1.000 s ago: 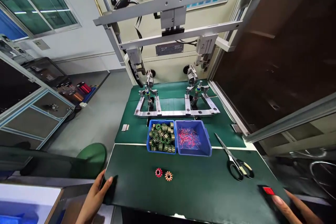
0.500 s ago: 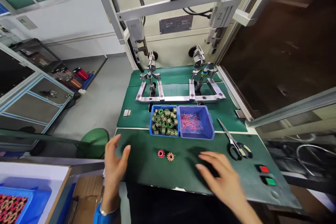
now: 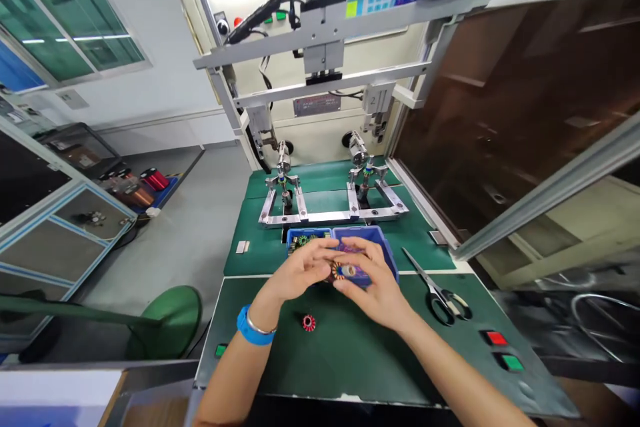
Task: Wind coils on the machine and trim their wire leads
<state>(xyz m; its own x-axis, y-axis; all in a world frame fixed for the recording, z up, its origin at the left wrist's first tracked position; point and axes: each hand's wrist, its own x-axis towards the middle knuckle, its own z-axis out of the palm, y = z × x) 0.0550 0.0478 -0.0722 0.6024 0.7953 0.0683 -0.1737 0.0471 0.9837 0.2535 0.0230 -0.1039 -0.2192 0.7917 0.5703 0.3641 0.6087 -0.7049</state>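
Both hands meet in front of the two bins, with a copper-wound stator (image 3: pixel 337 272) between them, raised above the worktop (image 3: pixel 380 360). The left hand (image 3: pixel 300 272) comes from the left, palm turned inward, its thumb and fingers closed on the left edge of the stator. The right hand (image 3: pixel 376 283) faces it from the other side, fingers bent around a pale cylindrical piece (image 3: pixel 349 271) with blue at its inner end, set against the middle of the stator; how firmly these fingers press cannot be told. A silver bangle (image 3: pixel 261 327) and a blue wristband (image 3: pixel 249 325) circle the left wrist.

A red-wound stator (image 3: pixel 309 323) lies flat on the worktop, below the hands and apart from them. Behind the hands stand a blue bin (image 3: pixel 311 231) of green-ended stator cores (image 3: pixel 302 241) and, just beside it, a violet-blue bin (image 3: pixel 373 232); the hands hide much of both. Beyond the bins sits a metal fixture (image 3: pixel 330 216) with two upright posts, each carrying a small green-ringed part. To the right of the bins lie black-handled scissors (image 3: pixel 440 300), blades pointing away from the person. Nearer the right edge are a red button (image 3: pixel 495 337) and a green button (image 3: pixel 511 362).
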